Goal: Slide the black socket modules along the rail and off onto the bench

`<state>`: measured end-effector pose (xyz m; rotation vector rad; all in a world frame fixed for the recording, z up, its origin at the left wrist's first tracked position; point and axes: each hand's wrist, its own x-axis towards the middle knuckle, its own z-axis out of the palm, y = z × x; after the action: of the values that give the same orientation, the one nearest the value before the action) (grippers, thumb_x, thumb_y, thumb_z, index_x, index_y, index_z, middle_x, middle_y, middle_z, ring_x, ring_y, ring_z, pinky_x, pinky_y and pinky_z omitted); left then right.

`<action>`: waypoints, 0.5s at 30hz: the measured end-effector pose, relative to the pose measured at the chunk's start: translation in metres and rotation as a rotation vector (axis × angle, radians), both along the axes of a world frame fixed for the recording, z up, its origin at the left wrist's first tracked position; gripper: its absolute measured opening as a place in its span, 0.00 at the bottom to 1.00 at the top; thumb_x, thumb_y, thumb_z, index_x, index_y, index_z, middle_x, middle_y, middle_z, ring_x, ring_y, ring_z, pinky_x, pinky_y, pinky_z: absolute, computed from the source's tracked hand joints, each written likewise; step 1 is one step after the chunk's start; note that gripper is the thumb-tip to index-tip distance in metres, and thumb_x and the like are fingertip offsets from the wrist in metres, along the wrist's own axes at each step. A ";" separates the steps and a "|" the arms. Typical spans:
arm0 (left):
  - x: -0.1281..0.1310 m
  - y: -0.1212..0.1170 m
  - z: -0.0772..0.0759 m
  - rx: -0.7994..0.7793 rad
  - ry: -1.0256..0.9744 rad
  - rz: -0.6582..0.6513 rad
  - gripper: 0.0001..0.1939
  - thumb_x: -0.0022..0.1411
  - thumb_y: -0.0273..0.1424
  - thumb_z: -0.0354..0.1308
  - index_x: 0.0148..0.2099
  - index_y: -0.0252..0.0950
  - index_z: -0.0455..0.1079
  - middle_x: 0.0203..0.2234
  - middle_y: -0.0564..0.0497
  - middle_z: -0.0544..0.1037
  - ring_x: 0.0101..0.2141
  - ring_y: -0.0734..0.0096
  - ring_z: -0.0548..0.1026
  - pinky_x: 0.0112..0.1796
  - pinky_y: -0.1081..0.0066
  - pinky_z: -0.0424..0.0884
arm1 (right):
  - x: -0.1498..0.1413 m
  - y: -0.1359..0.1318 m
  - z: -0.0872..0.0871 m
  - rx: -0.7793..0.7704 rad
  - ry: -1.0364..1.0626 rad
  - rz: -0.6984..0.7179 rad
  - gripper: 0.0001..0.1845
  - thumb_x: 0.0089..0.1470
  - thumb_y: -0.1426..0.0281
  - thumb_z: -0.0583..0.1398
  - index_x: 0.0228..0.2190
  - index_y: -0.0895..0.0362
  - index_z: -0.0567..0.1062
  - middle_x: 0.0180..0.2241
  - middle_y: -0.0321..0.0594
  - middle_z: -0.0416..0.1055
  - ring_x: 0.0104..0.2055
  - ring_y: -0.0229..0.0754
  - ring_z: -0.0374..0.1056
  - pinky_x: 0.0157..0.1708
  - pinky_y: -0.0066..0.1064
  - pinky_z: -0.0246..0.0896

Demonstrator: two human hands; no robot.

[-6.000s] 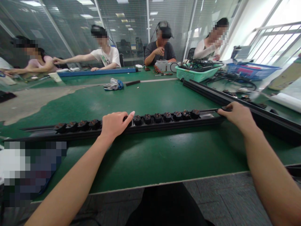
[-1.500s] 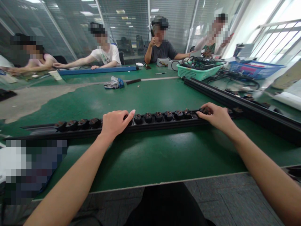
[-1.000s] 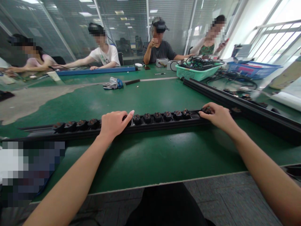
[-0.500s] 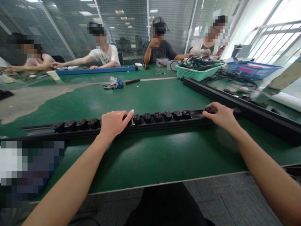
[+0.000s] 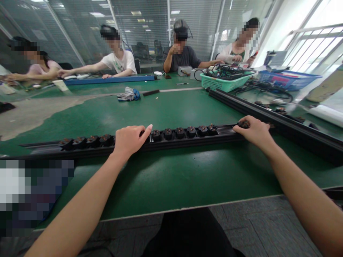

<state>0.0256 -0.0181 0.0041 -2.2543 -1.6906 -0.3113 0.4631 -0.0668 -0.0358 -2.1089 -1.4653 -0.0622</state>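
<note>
A long black channel-shaped rail (image 5: 171,144) lies across the table in front of me, with a row of round black socket modules (image 5: 179,132) showing coppery contacts set along it. My left hand (image 5: 130,139) is closed over the rail left of its middle, thumb pointing right, hiding part of the row. Toward the rail's right end, my right hand (image 5: 255,130) pinches another black socket module (image 5: 243,124) between thumb and fingers. That piece sits at the rail, apart from the row; whether it is seated in the channel I cannot tell.
A second black rail (image 5: 281,123) runs diagonally on the right, with small dark parts behind it. Farther back are a green basket (image 5: 223,84) of cables, a blue basket (image 5: 292,80) and crumpled gloves (image 5: 129,94). Several co-workers sit along the far side.
My right hand has shifted slightly to the right along the rail with the socket module. My left hand stays where it was on the rail.
</note>
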 end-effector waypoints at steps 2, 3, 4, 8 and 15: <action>0.000 0.000 0.000 -0.002 -0.006 0.001 0.40 0.70 0.56 0.30 0.35 0.39 0.79 0.33 0.43 0.83 0.34 0.58 0.78 0.30 0.67 0.58 | 0.001 0.001 -0.001 -0.001 -0.004 -0.003 0.18 0.45 0.53 0.59 0.32 0.52 0.72 0.34 0.42 0.74 0.43 0.55 0.70 0.51 0.53 0.52; 0.000 0.000 -0.001 -0.002 -0.006 0.002 0.40 0.70 0.56 0.30 0.35 0.39 0.79 0.33 0.43 0.83 0.34 0.58 0.78 0.30 0.67 0.59 | 0.002 0.001 -0.001 -0.003 -0.006 -0.004 0.17 0.45 0.53 0.59 0.32 0.52 0.72 0.34 0.42 0.74 0.43 0.56 0.70 0.52 0.53 0.52; 0.000 0.000 -0.001 -0.002 -0.006 0.002 0.40 0.70 0.56 0.30 0.36 0.39 0.79 0.34 0.43 0.83 0.34 0.57 0.78 0.30 0.67 0.59 | 0.003 0.001 -0.002 -0.005 -0.006 -0.005 0.18 0.45 0.53 0.59 0.32 0.52 0.72 0.34 0.42 0.74 0.43 0.56 0.70 0.52 0.53 0.51; 0.000 0.000 -0.001 0.000 0.001 0.006 0.40 0.70 0.56 0.30 0.36 0.39 0.79 0.34 0.43 0.83 0.35 0.58 0.78 0.30 0.68 0.58 | 0.006 0.002 -0.002 -0.017 -0.003 -0.019 0.18 0.45 0.52 0.59 0.32 0.52 0.72 0.34 0.42 0.74 0.44 0.56 0.69 0.52 0.53 0.51; 0.000 0.000 -0.001 0.006 0.009 0.006 0.39 0.70 0.55 0.30 0.35 0.39 0.78 0.33 0.44 0.83 0.34 0.58 0.78 0.28 0.67 0.56 | 0.010 0.002 0.002 -0.088 -0.005 -0.071 0.19 0.44 0.51 0.59 0.33 0.52 0.71 0.34 0.45 0.74 0.44 0.57 0.68 0.52 0.51 0.49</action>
<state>0.0251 -0.0180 0.0035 -2.2425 -1.6896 -0.3034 0.4728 -0.0647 -0.0337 -2.2330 -1.4193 -0.0311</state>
